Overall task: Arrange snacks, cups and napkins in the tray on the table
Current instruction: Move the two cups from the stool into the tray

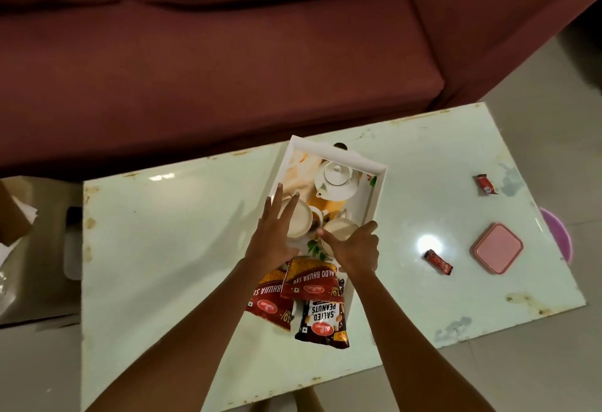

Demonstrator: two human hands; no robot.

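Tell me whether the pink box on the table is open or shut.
Shut: the pink box lies flat with its lid seated evenly all round, no gap showing.

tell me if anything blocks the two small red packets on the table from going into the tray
Nothing visible does. Both small red packets lie on bare table right of the tray, and the pink box sits farther right, off that path.

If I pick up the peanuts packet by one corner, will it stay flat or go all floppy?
Probably floppy: the peanuts packet is a thin, shiny pouch that already looks crinkled. It likely feels light, since it is small and lies half over the tray edge without tipping anything. The glossy film may be a bit slippery, so pinch it firmly.
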